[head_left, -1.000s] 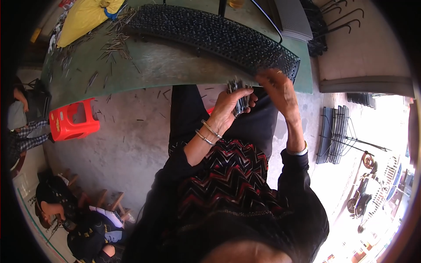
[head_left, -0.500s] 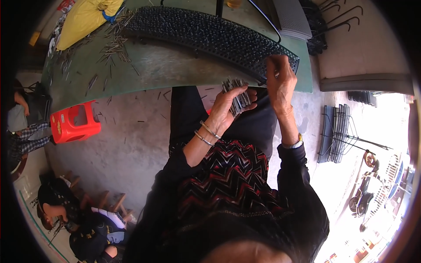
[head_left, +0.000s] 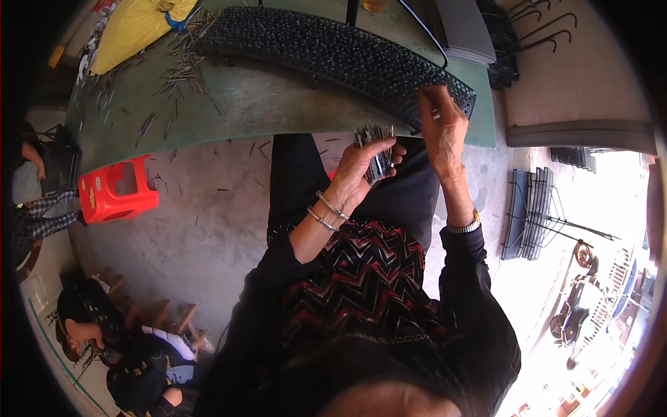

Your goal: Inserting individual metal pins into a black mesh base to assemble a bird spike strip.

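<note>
Stretching out before the person, a green table [head_left: 257, 104] is showing a worn, scratched top. Across the table a long black perforated tray [head_left: 313, 52] is lying, slanting toward the right corner, its surface looking densely studded with small dark pieces. At the table's far left side a yellow bag [head_left: 132, 35] with a blue tie is slumping, and loose sticks [head_left: 184, 76] are lying in a messy scatter over that same side. Grey perforated sheets [head_left: 464, 31] are sitting stacked at the table's far right corner; to the right of the table, hooked rods [head_left: 549, 38] are jutting out against a pale wall [head_left: 583, 90].

On the near side of the table a grey floor [head_left: 201, 257] is spreading, with slivers of the same dark stuff dotting it. Left of the table a red stool [head_left: 119, 189] is resting, and right of it some dark racks [head_left: 531, 215] are standing by a glaring bright area. The stool is carrying a yellowish mark and a small pale label, both too small for me to be reading.

At the table's near edge the left hand [head_left: 365, 158] is gripping a bundle of sticks [head_left: 379, 165], its thumb lying across them. Nearer the table's right corner, the right hand [head_left: 443, 128] is curling its fingers over the tray's end; whether it is pinching anything, I cannot tell.
</note>
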Tool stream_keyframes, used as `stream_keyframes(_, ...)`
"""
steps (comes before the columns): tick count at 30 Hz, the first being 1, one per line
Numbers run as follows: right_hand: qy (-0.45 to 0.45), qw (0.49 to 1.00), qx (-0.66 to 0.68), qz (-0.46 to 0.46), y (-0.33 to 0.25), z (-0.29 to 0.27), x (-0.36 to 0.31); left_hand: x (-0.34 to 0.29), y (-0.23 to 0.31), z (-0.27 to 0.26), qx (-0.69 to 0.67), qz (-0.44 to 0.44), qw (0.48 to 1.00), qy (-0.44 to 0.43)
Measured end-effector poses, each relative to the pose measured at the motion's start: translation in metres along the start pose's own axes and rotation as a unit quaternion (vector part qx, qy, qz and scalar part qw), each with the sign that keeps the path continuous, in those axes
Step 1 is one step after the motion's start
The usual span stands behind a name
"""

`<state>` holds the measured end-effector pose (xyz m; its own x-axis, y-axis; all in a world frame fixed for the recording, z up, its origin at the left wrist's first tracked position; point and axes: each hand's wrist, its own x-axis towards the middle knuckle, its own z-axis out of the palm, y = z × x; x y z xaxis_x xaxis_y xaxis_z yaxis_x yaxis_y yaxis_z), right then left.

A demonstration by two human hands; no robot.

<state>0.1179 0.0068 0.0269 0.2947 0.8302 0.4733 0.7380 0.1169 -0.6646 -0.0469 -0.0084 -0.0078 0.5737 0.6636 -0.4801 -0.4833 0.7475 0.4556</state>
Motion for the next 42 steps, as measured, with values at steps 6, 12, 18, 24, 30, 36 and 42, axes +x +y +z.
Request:
stream_keyframes(6,-0.032,0.992,-0.115,-0.037,-0.006,-0.002,-0.002,-0.004,0.0,0.002,0.006,-0.002,1.0,0.016)
stream_keyframes(12,-0.083,0.99,-0.116,-0.018,-0.006,-0.007,-0.009,-0.003,-0.001,0.001,0.014,-0.001,1.0,0.008)
stream_keyframes(18,-0.344,0.876,0.241,0.24,-0.023,-0.036,-0.014,-0.01,0.002,0.007,0.053,0.001,0.998,0.019)
stream_keyframes(24,-0.252,0.92,0.215,0.208,-0.009,-0.034,-0.021,-0.008,0.001,0.01,0.051,-0.014,0.998,0.032)
stream_keyframes(30,0.018,0.998,-0.008,0.055,-0.013,-0.026,-0.005,-0.003,-0.002,0.007,-0.011,-0.016,1.0,0.005)
stream_keyframes(36,0.029,0.996,-0.083,-0.016,0.002,-0.011,0.002,0.001,-0.006,0.005,-0.035,-0.023,0.999,-0.02)
stream_keyframes(42,0.01,0.998,-0.057,-0.005,0.005,-0.01,0.005,0.001,-0.006,0.003,-0.006,-0.018,1.0,0.001)
